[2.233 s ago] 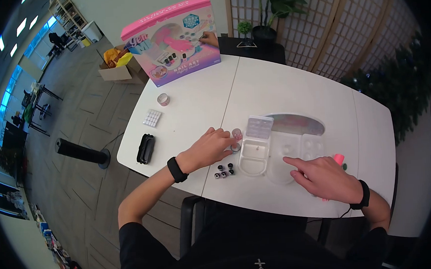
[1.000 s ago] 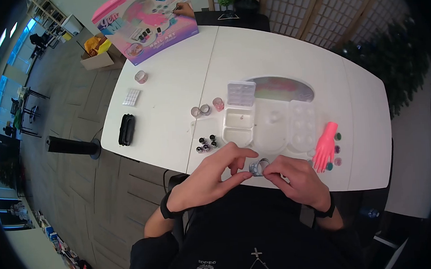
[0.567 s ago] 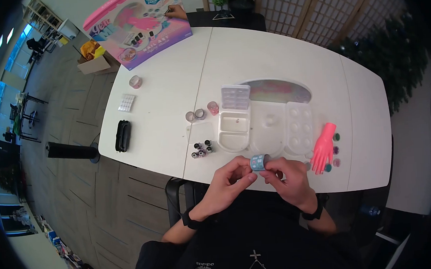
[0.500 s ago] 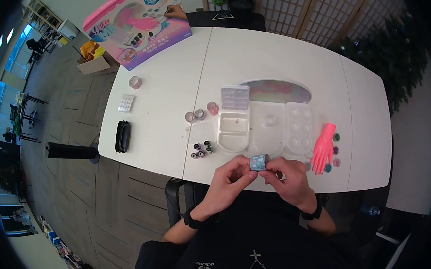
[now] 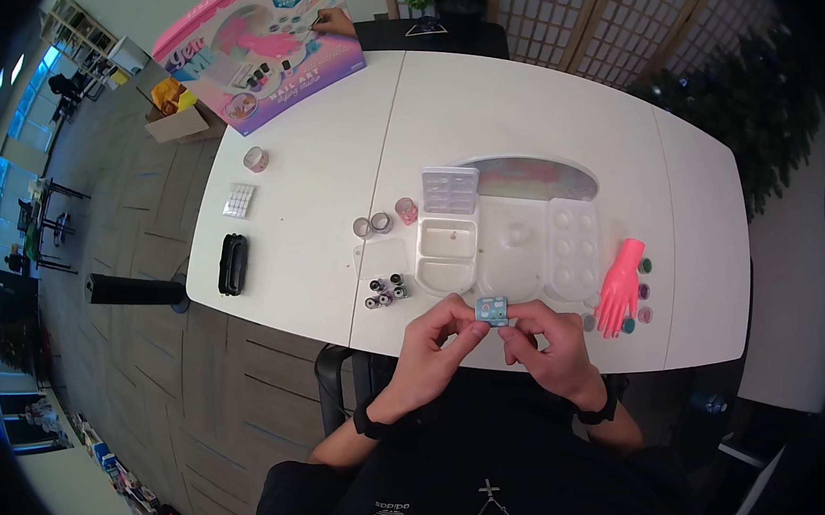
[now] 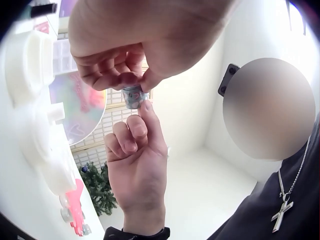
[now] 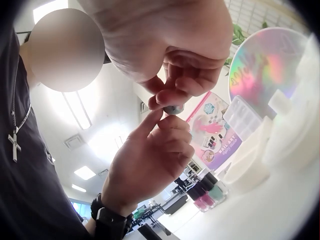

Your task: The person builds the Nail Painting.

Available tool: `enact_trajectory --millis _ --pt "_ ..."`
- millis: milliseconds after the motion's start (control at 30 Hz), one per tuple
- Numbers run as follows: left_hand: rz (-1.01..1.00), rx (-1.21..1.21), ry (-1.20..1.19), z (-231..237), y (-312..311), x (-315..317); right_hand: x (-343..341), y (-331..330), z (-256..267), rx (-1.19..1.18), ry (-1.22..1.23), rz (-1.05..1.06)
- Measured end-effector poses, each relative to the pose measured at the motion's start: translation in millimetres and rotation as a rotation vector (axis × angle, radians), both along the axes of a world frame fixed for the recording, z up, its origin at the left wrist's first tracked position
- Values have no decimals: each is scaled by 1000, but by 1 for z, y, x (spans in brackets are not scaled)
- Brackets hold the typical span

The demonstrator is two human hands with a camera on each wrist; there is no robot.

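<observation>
the head camera shows the left hand (image 5: 435,346) and the right hand (image 5: 552,341) close together, over the near edge of the white worktop (image 5: 517,109). between them, in the air, is one small blue printed roll (image 5: 492,310). the left hand pinches it with thumb and forefinger from the left side, and the right hand grips it with the fingertips from the right side; the other fingers of both are bent inwards. in the right wrist view the roll is mostly covered by fingers, so its form is difficult to see there. just beyond the roll lies a white plastic tray (image 5: 497,273), with a rainbow-shiny panel (image 5: 535,178) at its far side and a palette (image 5: 573,238) with round wells at its right. to the left of the tray stand nail polish bottles (image 5: 384,293) with black caps, in a tight group, and farther behind them three small jars (image 5: 380,223). to the right lies a pink model hand (image 5: 620,292), with little round pots (image 5: 644,291) near it. a nail art box (image 5: 259,59) stands at the far left corner.
</observation>
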State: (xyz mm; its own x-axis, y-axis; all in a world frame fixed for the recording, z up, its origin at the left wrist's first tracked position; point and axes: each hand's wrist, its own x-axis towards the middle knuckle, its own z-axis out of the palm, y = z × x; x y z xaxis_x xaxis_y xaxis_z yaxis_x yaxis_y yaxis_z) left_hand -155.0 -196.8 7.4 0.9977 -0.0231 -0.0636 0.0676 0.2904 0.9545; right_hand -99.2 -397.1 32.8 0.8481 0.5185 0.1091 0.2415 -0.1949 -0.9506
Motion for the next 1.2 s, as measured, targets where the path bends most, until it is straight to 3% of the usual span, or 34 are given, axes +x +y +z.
enact_trajectory --millis 133,633,833,1033,1200 --pt "14 74 -20 -3 1 0 -2 3 -3 55 111 -16" --pt "-1 237 -145 3 -2 2 -4 -1 -7 92 114 -33" --pt "-11 262 -102 6 1 1 -1 1 -1 60 -30 16" --pt "6 274 -137 9 3 2 -4 2 0 70 136 22" --pt "27 304 -195 8 2 3 -5 3 2 90 124 6"
